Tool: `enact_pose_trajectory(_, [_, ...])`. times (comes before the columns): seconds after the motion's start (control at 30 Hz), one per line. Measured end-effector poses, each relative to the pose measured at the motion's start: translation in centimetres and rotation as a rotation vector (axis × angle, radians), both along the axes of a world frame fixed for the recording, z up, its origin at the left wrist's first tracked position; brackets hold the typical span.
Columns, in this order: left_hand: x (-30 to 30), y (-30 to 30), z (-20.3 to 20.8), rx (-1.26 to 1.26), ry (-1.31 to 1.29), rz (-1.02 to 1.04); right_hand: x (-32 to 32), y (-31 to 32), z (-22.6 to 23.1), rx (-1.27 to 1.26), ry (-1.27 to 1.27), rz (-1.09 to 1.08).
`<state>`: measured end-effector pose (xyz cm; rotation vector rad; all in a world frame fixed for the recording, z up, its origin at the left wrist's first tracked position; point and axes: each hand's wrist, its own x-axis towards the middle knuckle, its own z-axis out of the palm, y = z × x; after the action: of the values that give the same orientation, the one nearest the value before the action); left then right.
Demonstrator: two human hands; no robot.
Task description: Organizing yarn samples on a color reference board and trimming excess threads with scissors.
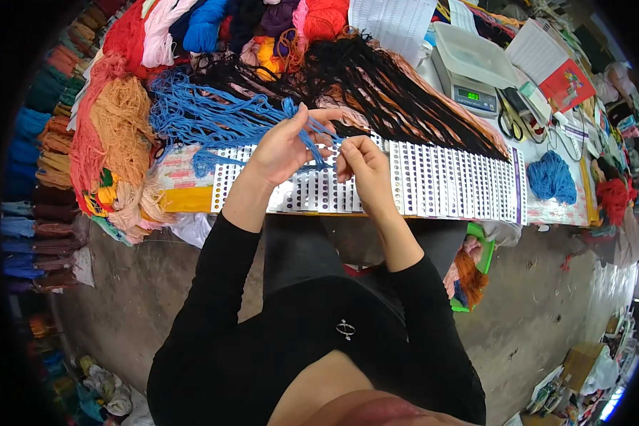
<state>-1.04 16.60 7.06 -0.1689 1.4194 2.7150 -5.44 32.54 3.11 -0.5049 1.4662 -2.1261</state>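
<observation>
Strands of blue yarn spread across the left half of the table and run up into my left hand. A hank of them passes between its thumb and fingers and hangs down past the palm. My right hand is close beside it, thumb and index finger pinched together, with a bit of blue at the fingertips. Both hands are above white cards with rows of dark holes along the table's near edge. Beyond the hands lie black yarn strands, some orange and pink ones among them.
Piled skeins, including red yarn and tan yarn, line the left and back. At the right stand a scale with a clear tray, scissors and a blue skein. Below the table edge is a green basket.
</observation>
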Motion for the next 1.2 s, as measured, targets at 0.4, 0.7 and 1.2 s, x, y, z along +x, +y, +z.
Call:
enact_pose_trajectory(0.4, [0.2,-0.7,-0.8,0.239,-0.021,-0.099,0.5,-0.4,0.0,-0.143,-0.154,-0.017])
enact_pose_trajectory(0.7, [4.3,-12.9,-1.6,0.131,-0.259,0.220,-6.5,7.4,2.8,-0.242,0.023,-0.154])
enact_pose_trajectory(1.2, [15.4,-40.0,0.2,0.172,-0.186,1.668,-32.1,54.6,4.6,-0.227,0.063,-1.170])
